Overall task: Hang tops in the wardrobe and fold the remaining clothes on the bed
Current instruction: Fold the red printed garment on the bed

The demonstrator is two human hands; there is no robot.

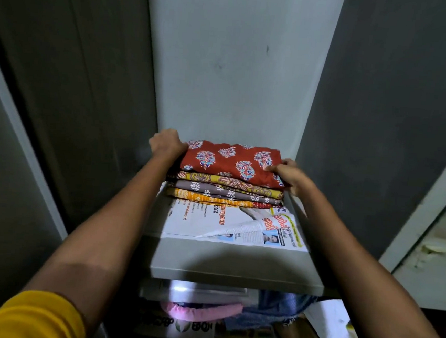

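Note:
A stack of folded clothes [225,187] sits on a grey wardrobe shelf [235,273] lined with newspaper [228,228]. On top lies a red floral piece [230,161], with yellow, grey and orange printed pieces under it. My left hand [166,143] grips the stack's left far corner, fingers tucked behind the cloth. My right hand [291,174] holds the right side, thumb on the red piece and fingers curled under the edge. Both arms reach forward into the wardrobe.
Grey wardrobe walls [238,63] close in at the back and both sides. Below the shelf lie a pink cloth [200,311], blue fabric [277,309] and more newspaper. An open door with a framed panel [433,233] stands at the right.

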